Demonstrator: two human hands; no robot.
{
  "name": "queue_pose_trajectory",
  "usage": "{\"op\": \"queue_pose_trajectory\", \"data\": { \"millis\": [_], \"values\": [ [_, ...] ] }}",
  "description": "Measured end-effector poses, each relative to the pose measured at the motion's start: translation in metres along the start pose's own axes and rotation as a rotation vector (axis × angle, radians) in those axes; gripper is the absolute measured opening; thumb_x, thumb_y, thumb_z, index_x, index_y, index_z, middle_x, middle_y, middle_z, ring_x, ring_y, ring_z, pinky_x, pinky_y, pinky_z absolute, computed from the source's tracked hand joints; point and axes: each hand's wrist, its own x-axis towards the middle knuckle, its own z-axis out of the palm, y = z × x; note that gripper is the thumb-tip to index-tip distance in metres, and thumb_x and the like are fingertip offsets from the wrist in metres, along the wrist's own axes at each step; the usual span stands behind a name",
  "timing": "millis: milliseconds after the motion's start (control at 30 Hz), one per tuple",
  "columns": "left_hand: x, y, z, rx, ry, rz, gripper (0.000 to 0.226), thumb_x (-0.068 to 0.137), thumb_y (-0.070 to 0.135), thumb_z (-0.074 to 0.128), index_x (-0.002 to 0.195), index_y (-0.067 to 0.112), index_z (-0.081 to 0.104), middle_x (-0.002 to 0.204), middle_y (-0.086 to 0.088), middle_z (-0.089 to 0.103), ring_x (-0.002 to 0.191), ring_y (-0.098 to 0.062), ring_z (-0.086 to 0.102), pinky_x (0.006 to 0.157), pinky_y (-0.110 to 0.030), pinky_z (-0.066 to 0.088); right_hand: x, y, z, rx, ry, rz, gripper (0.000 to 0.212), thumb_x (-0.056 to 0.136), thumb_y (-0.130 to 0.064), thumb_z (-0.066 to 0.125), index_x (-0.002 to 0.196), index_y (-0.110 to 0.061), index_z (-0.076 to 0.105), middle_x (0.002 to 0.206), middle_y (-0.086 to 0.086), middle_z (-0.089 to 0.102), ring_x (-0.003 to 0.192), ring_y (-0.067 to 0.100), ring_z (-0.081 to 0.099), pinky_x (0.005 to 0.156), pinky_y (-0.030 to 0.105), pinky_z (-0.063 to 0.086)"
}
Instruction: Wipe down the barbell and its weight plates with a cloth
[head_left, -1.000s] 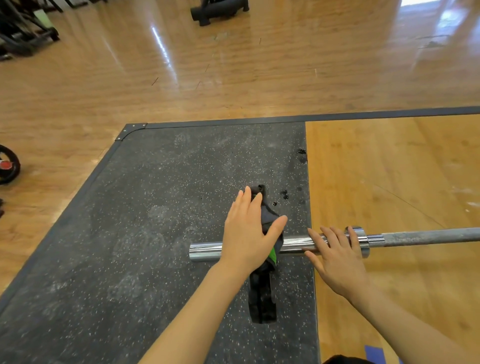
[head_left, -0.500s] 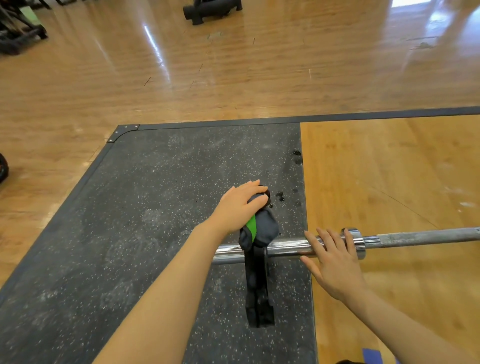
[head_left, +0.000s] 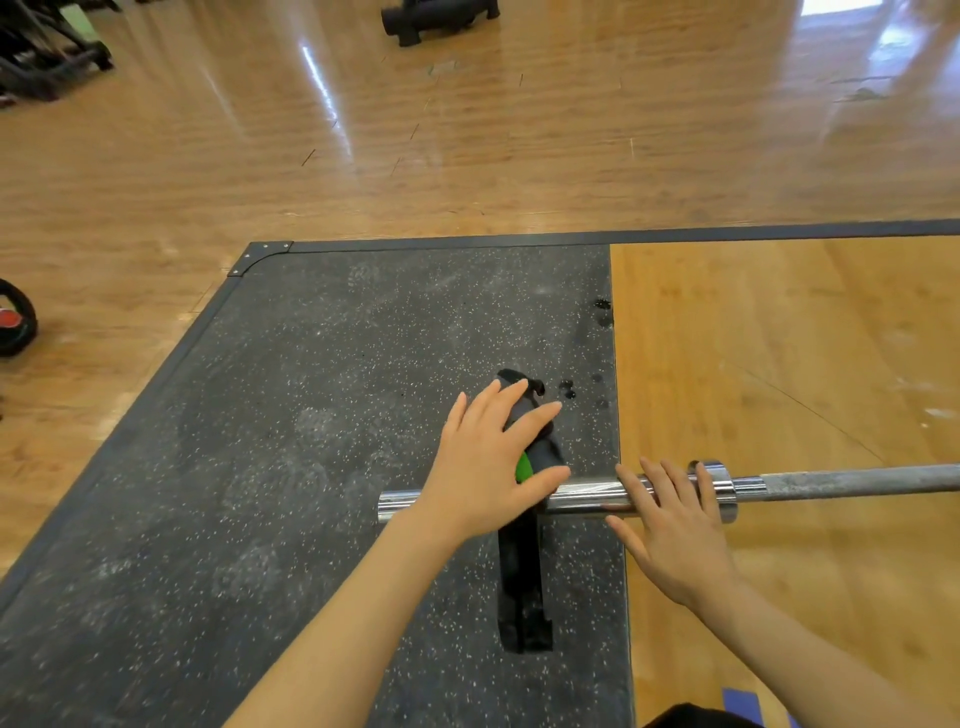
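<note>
The wide glossy wooden gym floor (head_left: 467, 156) is stretching away behind, with dark exercise gear (head_left: 436, 18) lying far off, a black frame (head_left: 47, 52) at the far left and a black wheel with a red hub (head_left: 15, 322) at the left edge. Nearer, the speckled dark rubber platform mat (head_left: 260, 467) is meeting a lighter wooden platform panel (head_left: 779, 364), with a few dark wet spots (head_left: 569, 387) near the seam. The long steel barbell (head_left: 841, 480) is lying across both, its shiny chrome sleeve (head_left: 587, 493) bare; no weight plates are showing. The left hand (head_left: 488, 467), curled over the far side of the sleeve half a second ago, is now flattening out, fingers straight, pressing the dark cloth with a green patch (head_left: 530, 457) onto the chrome. That suggests a back-and-forth rubbing stroke is under way. The right hand (head_left: 675, 530) is resting flat and released on the sleeve beside the collar, steadying it as before.
</note>
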Motion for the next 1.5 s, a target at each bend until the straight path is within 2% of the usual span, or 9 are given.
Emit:
{"op": "queue_pose_trajectory", "data": {
  "millis": [167,300,467,600,700,900,1033,1200,1500],
  "values": [
    [0.029,-0.006,0.003,-0.147,-0.055,-0.032,0.046,0.092,0.047,0.054,0.137,0.036,0.05,0.154,0.004,0.033,0.146,-0.02,0.02,0.119,-0.046,0.011,-0.011,0.0,0.0,0.0,-0.009,-0.009,0.076,0.095,-0.065,0.009,0.138,-0.021,0.055,0.135,0.011,0.057,0.13,0.033,0.048,0.113,0.054,0.018],
    [0.049,-0.011,-0.002,-0.305,-0.127,-0.065,0.036,0.096,0.039,0.053,0.128,0.027,0.06,0.142,0.005,0.047,0.133,-0.013,0.038,0.106,-0.031,0.031,-0.019,0.001,-0.003,0.012,-0.017,-0.013,0.077,0.096,-0.064,0.008,0.138,-0.02,0.055,0.134,0.011,0.059,0.129,0.033,0.05,0.111,0.054,0.021],
    [0.038,-0.012,0.0,-0.317,-0.105,-0.052,0.036,0.098,0.038,0.048,0.131,0.027,0.059,0.146,0.005,0.043,0.136,-0.01,0.033,0.107,-0.03,0.029,-0.014,0.005,-0.007,-0.016,-0.039,-0.042,0.069,0.097,-0.063,0.013,0.14,-0.026,0.052,0.137,0.01,0.057,0.128,0.034,0.051,0.11,0.059,0.02],
    [0.026,-0.01,0.0,-0.276,-0.074,-0.017,0.037,0.099,0.037,0.047,0.132,0.026,0.058,0.147,0.002,0.043,0.139,-0.014,0.031,0.115,-0.039,0.024,0.003,0.014,-0.015,-0.052,-0.017,-0.094,0.067,0.097,-0.061,0.011,0.144,-0.028,0.046,0.15,0.009,0.041,0.14,0.035,0.036,0.112,0.058,0.019],
    [0.017,-0.006,0.0,-0.244,-0.036,0.008,0.036,0.098,0.035,0.049,0.131,0.023,0.06,0.146,0.0,0.045,0.14,-0.017,0.031,0.112,-0.027,0.02,0.019,0.016,-0.024,-0.073,-0.037,-0.165,0.07,0.099,-0.058,0.004,0.145,-0.023,0.045,0.152,0.01,0.039,0.143,0.034,0.03,0.113,0.053,0.017],
    [0.007,-0.006,0.0,-0.224,-0.054,0.089,0.043,0.092,0.04,0.046,0.126,0.02,0.063,0.143,0.001,0.049,0.138,-0.017,0.035,0.114,-0.032,0.025,0.029,0.02,-0.008,-0.098,-0.124,-0.34,0.072,0.09,-0.06,-0.012,0.154,-0.035,0.01,0.161,-0.003,0.001,0.147,0.024,-0.017,0.117,0.048,-0.011],
    [0.018,-0.013,-0.004,-0.335,-0.129,0.065,0.055,0.088,0.049,0.036,0.125,0.02,0.063,0.142,0.003,0.049,0.134,-0.012,0.038,0.112,-0.031,0.028,0.025,0.02,-0.012,-0.092,-0.147,-0.34,0.071,0.092,-0.059,-0.011,0.154,-0.036,0.015,0.161,-0.003,0.003,0.147,0.025,-0.017,0.117,0.05,-0.009],
    [0.032,-0.022,-0.004,-0.442,-0.206,-0.048,0.048,0.089,0.042,0.04,0.129,0.024,0.06,0.144,0.01,0.047,0.134,-0.005,0.036,0.111,-0.03,0.029,0.028,0.02,-0.012,-0.062,-0.162,-0.329,0.069,0.092,-0.06,-0.01,0.153,-0.038,0.012,0.162,-0.004,0.0,0.147,0.022,-0.017,0.117,0.049,-0.01],
    [-0.005,-0.02,0.005,-0.445,-0.014,0.03,0.041,0.091,0.042,0.043,0.121,0.024,0.065,0.137,0.015,0.052,0.134,0.002,0.035,0.108,-0.012,0.022,0.023,0.023,-0.007,-0.046,-0.207,-0.354,0.07,0.089,-0.062,-0.016,0.153,-0.041,0.001,0.161,-0.007,-0.009,0.147,0.018,-0.019,0.119,0.043,-0.008]
  ]
}}
